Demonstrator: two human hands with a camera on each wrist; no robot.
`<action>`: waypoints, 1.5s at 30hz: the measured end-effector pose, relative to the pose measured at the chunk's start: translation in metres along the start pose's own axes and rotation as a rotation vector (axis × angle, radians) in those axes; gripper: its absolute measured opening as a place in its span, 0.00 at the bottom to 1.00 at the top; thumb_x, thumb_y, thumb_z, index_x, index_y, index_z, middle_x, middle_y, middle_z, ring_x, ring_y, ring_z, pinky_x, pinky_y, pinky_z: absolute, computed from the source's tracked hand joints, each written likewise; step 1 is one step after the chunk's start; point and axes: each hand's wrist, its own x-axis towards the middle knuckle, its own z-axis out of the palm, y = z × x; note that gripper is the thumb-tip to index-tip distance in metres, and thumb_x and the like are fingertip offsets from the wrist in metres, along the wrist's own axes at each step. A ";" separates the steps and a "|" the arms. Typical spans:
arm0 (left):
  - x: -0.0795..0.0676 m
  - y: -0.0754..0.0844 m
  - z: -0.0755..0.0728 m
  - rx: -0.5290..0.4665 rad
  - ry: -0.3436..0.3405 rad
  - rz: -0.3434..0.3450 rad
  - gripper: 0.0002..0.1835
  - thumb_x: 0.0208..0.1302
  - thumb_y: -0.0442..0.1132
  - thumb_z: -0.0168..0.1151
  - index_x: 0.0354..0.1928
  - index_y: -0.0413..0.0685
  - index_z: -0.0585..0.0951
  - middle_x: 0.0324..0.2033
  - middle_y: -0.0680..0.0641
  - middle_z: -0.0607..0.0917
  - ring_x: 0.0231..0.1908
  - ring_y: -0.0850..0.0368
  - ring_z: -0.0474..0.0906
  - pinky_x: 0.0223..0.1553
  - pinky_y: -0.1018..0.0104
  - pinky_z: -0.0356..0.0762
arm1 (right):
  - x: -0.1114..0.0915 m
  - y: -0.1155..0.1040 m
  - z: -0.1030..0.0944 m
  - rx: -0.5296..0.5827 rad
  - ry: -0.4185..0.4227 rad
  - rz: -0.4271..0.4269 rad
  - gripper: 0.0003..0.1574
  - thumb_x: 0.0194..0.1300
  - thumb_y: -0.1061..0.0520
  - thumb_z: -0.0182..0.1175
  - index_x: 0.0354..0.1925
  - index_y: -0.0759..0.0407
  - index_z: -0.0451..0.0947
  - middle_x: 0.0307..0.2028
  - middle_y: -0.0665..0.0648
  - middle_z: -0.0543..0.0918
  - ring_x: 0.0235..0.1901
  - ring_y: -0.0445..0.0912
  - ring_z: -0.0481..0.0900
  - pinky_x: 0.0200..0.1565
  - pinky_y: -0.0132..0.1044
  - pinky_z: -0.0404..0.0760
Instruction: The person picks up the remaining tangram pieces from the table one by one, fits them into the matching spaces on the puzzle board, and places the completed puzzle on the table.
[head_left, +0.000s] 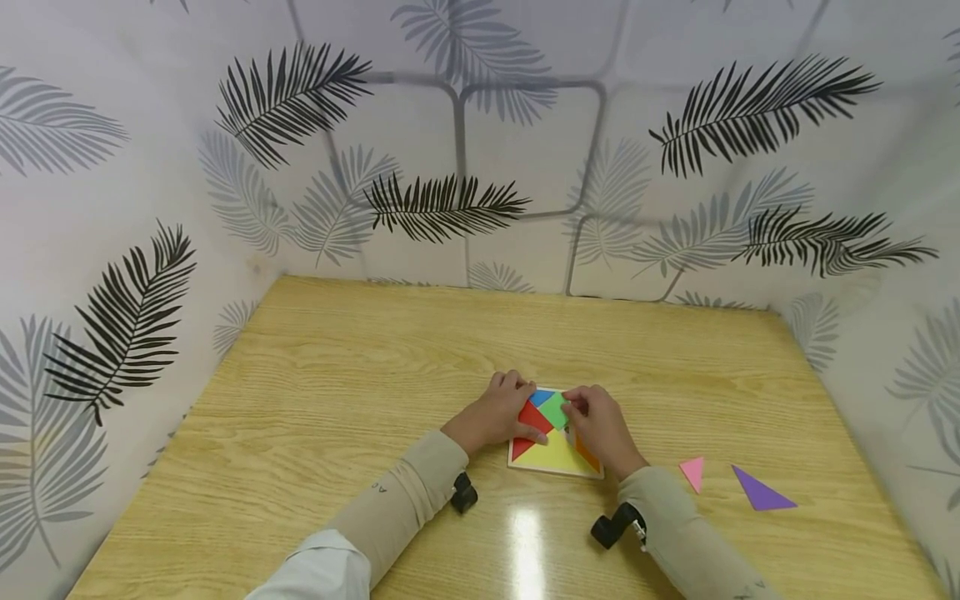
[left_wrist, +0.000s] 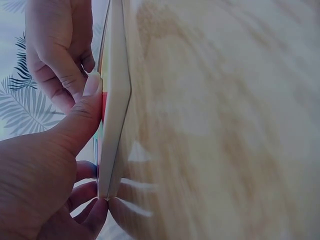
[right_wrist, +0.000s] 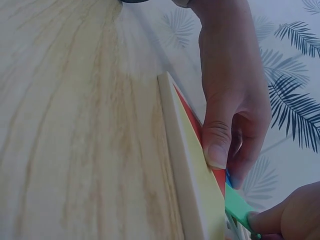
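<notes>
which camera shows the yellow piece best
The head view: it looks down on the yellow piece, showing most of its broad face. The right wrist view catches it at a steep slant, cut off by the picture's lower edge; the left wrist view shows only a thin sliver along the tray.

Wood-grain table [head_left: 360,350], bright glare [head_left: 527,554] near its front, pale-edged tray [head_left: 555,473] lying flat, pink triangle [head_left: 694,472] to the tray's right, larger purple triangle [head_left: 761,493] farther right, pieces apart.
</notes>
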 end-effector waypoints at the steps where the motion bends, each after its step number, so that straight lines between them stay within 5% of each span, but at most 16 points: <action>1: 0.000 0.000 0.000 0.002 -0.001 0.001 0.50 0.49 0.69 0.58 0.68 0.45 0.62 0.58 0.47 0.64 0.56 0.50 0.57 0.53 0.65 0.65 | 0.000 0.001 0.001 -0.009 0.001 0.000 0.10 0.63 0.61 0.60 0.43 0.65 0.80 0.34 0.57 0.75 0.35 0.49 0.72 0.40 0.41 0.74; 11: -0.003 0.001 0.000 -0.025 0.009 0.001 0.50 0.49 0.68 0.59 0.68 0.44 0.62 0.58 0.47 0.64 0.56 0.50 0.56 0.53 0.65 0.65 | -0.003 0.003 0.005 -0.113 -0.011 -0.015 0.16 0.61 0.54 0.63 0.46 0.60 0.81 0.34 0.55 0.75 0.40 0.51 0.69 0.43 0.50 0.60; 24: -0.001 0.000 0.001 -0.011 0.023 0.010 0.49 0.49 0.68 0.59 0.68 0.44 0.63 0.57 0.46 0.64 0.55 0.50 0.57 0.51 0.65 0.66 | -0.008 0.002 0.007 -0.198 -0.014 -0.062 0.27 0.59 0.49 0.65 0.53 0.62 0.77 0.38 0.58 0.72 0.42 0.54 0.66 0.43 0.51 0.60; 45: 0.000 0.000 0.001 -0.023 0.007 0.002 0.49 0.50 0.67 0.60 0.68 0.44 0.62 0.57 0.46 0.64 0.55 0.50 0.57 0.51 0.65 0.66 | -0.008 0.006 0.012 -0.208 0.010 -0.088 0.26 0.60 0.48 0.63 0.54 0.60 0.78 0.42 0.58 0.72 0.44 0.55 0.66 0.43 0.51 0.60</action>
